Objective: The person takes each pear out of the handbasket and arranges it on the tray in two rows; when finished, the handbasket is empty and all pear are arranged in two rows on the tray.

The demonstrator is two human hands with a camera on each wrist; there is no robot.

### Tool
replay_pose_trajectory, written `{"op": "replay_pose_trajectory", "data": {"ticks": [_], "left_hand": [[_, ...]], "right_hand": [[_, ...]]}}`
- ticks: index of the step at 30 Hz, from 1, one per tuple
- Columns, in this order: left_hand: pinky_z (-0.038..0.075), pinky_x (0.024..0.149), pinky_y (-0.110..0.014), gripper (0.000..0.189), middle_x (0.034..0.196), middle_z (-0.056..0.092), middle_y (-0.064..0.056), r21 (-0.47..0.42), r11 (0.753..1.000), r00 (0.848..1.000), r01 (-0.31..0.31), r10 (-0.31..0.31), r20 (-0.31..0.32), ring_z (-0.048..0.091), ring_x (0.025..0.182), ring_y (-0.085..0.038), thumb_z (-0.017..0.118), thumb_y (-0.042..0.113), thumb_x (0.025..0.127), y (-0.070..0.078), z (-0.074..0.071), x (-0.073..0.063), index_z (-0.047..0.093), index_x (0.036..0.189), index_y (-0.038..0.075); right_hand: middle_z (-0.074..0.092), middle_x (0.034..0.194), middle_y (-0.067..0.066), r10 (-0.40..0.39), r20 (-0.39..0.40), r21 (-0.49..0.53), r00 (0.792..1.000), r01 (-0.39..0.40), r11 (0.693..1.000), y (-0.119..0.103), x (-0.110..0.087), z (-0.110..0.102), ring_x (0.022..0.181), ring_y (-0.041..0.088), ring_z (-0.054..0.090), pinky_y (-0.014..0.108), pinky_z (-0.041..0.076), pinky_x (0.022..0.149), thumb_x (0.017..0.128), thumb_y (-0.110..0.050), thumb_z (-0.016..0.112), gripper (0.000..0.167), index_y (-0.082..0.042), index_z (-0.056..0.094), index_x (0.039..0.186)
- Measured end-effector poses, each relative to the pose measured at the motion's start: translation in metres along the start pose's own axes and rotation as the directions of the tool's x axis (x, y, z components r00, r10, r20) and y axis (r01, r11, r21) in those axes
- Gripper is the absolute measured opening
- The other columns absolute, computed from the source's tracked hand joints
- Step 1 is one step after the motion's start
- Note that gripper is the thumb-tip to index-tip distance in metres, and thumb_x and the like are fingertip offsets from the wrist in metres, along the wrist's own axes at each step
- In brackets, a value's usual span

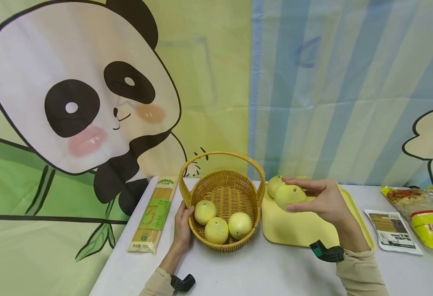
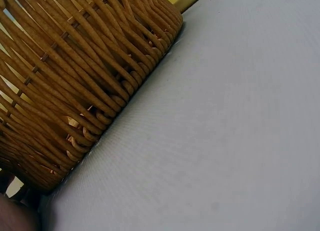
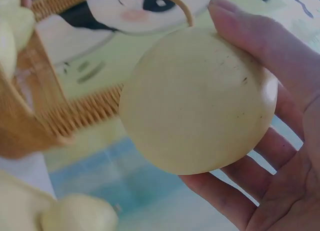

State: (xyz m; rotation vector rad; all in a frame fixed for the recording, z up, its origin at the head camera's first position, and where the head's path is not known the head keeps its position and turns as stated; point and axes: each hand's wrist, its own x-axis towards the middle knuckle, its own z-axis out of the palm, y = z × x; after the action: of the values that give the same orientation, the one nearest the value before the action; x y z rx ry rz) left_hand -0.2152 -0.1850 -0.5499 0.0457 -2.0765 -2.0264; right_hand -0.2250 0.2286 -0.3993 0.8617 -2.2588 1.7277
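My right hand (image 1: pixel 327 201) holds a pale yellow-green round fruit (image 1: pixel 289 196) between thumb and fingers, above the yellow tray (image 1: pixel 294 230). Small brown specks mark the fruit's skin (image 3: pixel 200 101) in the right wrist view. Behind it on the tray sits another such fruit (image 1: pixel 274 185), partly hidden. At the left side of the wicker basket (image 1: pixel 222 246) my left hand (image 1: pixel 182 228) grips its wall, the thumb near the rim. Inside the basket lie three fruits, one at the left (image 1: pixel 205 212), one in front (image 1: pixel 216 230) and one at the right (image 1: pixel 240 225).
A packet of noodles (image 1: pixel 153 213) lies left of the basket. Right of the tray are a flat brown-and-white packet (image 1: pixel 392 231) and a yellow-and-clear food bag (image 1: pixel 423 209). The basket's tall handle (image 1: pixel 222 153) arches over its opening. A printed curtain (image 1: pixel 216 82) hangs behind the white table.
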Motion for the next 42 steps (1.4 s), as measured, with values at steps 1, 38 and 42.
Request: {"op": "replay_pose_trajectory", "data": {"ticks": [1, 38, 42], "left_hand": [[0.037, 0.111, -0.014, 0.05, 0.158, 0.054, -0.007, 0.003, 1.0, 1.0, 0.0, 0.0, -0.001, 0.046, 0.15, -0.024, 0.043, 0.025, 0.108, 0.0, 0.0, 0.0, 0.048, 0.158, 0.022], [0.036, 0.111, -0.011, 0.051, 0.16, 0.052, -0.007, 0.014, 1.0, 1.0, -0.003, 0.003, 0.016, 0.044, 0.151, -0.022, 0.042, 0.027, 0.109, 0.002, -0.001, 0.0, 0.045, 0.16, 0.023], [0.036, 0.111, -0.011, 0.051, 0.159, 0.052, -0.007, 0.015, 1.0, 1.0, -0.002, 0.002, 0.019, 0.044, 0.151, -0.022, 0.042, 0.027, 0.109, 0.001, -0.001, 0.0, 0.045, 0.159, 0.023]], "right_hand": [[0.077, 0.13, -0.004, 0.012, -0.022, -0.008, 1.0, -0.012, 1.0, 0.001, -0.002, -0.006, 0.126, 0.005, 0.068, 0.02, 0.058, 0.09, 0.071, 0.012, 0.091, 0.06, 0.004, 0.074, 0.128], [0.069, 0.125, -0.022, 0.533, -0.597, 0.298, 0.6, -0.451, 0.841, 0.144, -0.061, -0.124, 0.128, -0.006, 0.057, 0.001, 0.048, 0.083, 0.086, -0.023, 0.09, 0.069, -0.016, 0.063, 0.149], [0.067, 0.131, -0.021, 0.529, -0.583, 0.301, 0.617, -0.441, 0.846, 0.149, -0.059, -0.119, 0.122, -0.006, 0.058, 0.002, 0.05, 0.083, 0.087, -0.025, 0.088, 0.069, -0.016, 0.062, 0.15]]}}
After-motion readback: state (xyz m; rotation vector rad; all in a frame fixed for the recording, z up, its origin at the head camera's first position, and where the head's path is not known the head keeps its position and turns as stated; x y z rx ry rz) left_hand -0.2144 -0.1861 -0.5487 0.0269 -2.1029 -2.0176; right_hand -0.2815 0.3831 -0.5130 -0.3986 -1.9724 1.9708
